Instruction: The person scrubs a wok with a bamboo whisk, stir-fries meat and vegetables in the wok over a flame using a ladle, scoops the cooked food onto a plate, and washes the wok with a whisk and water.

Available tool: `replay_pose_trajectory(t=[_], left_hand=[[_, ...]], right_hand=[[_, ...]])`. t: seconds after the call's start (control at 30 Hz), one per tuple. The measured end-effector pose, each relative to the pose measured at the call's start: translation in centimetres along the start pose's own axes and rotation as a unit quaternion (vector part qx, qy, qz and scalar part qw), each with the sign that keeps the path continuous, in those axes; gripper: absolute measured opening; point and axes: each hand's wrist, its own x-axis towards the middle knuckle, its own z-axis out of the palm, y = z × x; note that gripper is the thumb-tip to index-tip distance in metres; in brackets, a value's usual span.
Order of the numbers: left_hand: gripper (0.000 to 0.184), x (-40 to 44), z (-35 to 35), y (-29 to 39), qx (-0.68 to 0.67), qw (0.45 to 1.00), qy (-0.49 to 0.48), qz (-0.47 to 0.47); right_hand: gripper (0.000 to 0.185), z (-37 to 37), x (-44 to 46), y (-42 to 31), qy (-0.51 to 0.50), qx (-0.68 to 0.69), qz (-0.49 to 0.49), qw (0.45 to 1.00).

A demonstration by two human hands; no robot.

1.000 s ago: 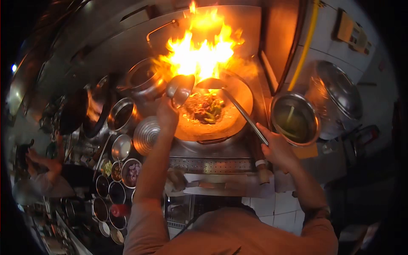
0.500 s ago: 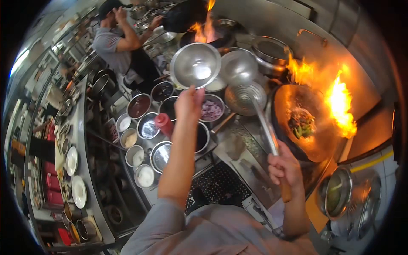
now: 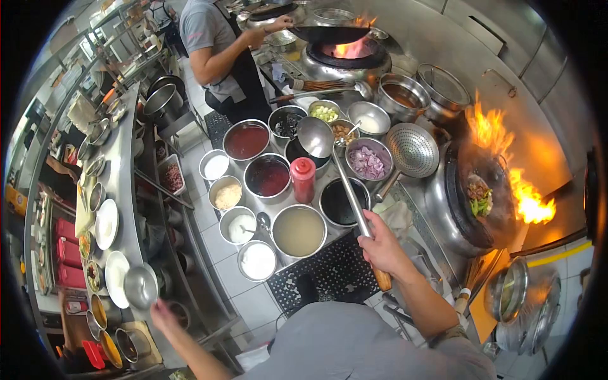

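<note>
My left hand (image 3: pixel 163 315) is at the left counter, closed on the rim of a small metal bowl (image 3: pixel 140 286), just beside a white oval plate (image 3: pixel 119 278). In my right hand (image 3: pixel 385 246) is a long-handled ladle (image 3: pixel 348 183), gripped near its wooden end. The ladle's round head hangs over the sauce pots, near a red squeeze bottle (image 3: pixel 303 180) and a pot of dark liquid (image 3: pixel 345 201). To the right, a wok (image 3: pixel 500 218) holds green vegetables and other food (image 3: pixel 479 195), with tall flames around its rim.
A perforated strainer (image 3: pixel 413 151) lies beside a bowl of chopped purple onion (image 3: pixel 370 159). Several pots of sauces and white powders surround a pot of cloudy liquid (image 3: pixel 299 232). A co-worker (image 3: pixel 218 63) holds another wok (image 3: pixel 332 34) over a flaming burner. Metal bowls (image 3: pixel 506 291) stand at lower right.
My left hand has carried the metal bowl from the front middle down to the left counter. My right hand has swung the ladle left, over the sauces. The co-worker's wok has lowered.
</note>
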Motion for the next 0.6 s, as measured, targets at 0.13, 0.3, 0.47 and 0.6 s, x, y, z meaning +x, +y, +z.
replay_pose_trajectory(t=[0.13, 0.3, 0.47, 0.6], left_hand=[[0.024, 8.0, -7.5, -17.2, -0.129, 0.991, 0.03, -0.037], [0.03, 8.6, -10.3, -19.0, -0.193, 0.968, 0.104, -0.123], [0.043, 6.3, -7.7, -11.6, -0.373, 0.852, 0.267, -0.253], [0.049, 4.7, -5.0, -1.3, -0.32, 0.888, 0.288, -0.164]], right_hand=[[0.062, 1.5, 0.5, -0.5, 0.016, -0.001, 0.013, 1.0], [0.062, 2.3, 0.5, -1.2, 0.022, 0.045, 0.049, 0.998], [0.062, 1.7, 0.2, -1.4, 0.014, 0.14, 0.049, 0.989], [0.062, 1.0, -0.2, -1.9, 0.018, 0.185, 0.046, 0.981]])
